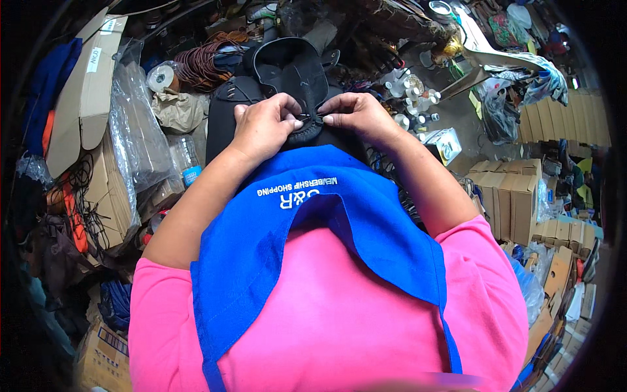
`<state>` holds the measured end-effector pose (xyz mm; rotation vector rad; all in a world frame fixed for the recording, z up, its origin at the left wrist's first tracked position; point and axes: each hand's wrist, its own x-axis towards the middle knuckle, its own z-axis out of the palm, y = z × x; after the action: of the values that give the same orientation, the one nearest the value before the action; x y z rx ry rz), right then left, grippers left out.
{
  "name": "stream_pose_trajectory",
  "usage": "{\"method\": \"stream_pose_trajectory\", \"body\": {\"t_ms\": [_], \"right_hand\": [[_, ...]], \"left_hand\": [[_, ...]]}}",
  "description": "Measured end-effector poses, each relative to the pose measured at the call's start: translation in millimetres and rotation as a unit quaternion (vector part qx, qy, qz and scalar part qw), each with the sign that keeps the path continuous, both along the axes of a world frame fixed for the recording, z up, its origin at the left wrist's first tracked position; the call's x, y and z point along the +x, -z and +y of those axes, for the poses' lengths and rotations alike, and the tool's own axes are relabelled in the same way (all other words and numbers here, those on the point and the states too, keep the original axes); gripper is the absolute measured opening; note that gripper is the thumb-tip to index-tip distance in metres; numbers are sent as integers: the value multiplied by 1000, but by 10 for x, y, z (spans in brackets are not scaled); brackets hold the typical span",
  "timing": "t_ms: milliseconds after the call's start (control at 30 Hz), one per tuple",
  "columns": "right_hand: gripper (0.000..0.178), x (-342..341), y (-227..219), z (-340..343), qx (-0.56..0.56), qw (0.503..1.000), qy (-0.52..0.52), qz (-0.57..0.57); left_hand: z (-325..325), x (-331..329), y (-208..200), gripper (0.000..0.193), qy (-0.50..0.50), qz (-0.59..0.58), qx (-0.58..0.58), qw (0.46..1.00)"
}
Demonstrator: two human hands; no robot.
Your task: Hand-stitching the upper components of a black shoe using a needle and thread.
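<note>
Hands, left hand (266, 125) and right hand (359, 119), pinch close together on the gathered edge (305, 135) of a black, curved, leather-like piece (305, 85); uneven pulling could pucker it.

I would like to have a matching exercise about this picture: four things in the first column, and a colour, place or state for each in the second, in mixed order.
Things:
1. apron
2. shirt
3. coiled cord
4. shoe-like item

Descriptions:
A. black, held at its near end by the left hand and right hand
B. bright pink
C. reddish-brown, lying beyond the left hand
D. blue, with white lettering

Pairs: 1-D, 2-B, 3-C, 4-A
</note>
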<state>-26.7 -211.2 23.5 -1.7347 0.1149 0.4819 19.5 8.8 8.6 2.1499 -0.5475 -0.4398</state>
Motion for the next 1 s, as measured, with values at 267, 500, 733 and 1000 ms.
{"method": "stream_pose_trajectory", "body": {"t_ms": [267, 500, 733, 1000], "right_hand": [[14, 225, -35, 26, -76, 996, -43, -4], [15, 153, -143, -196, -75, 997, -19, -1], [34, 15, -55, -168, -48, 996, -31, -67], [15, -171, -166, -300, -46, 999, -26, 8]], "left_hand": [[-104, 128, -115, 19, 84, 19, 53, 995], [66, 182, -167, 12, 132, -196, 89, 968], [-74, 115, -163, 13, 124, -94, 32, 987], [-52, 143, -58, 16, 179, -63, 8, 982]]}}
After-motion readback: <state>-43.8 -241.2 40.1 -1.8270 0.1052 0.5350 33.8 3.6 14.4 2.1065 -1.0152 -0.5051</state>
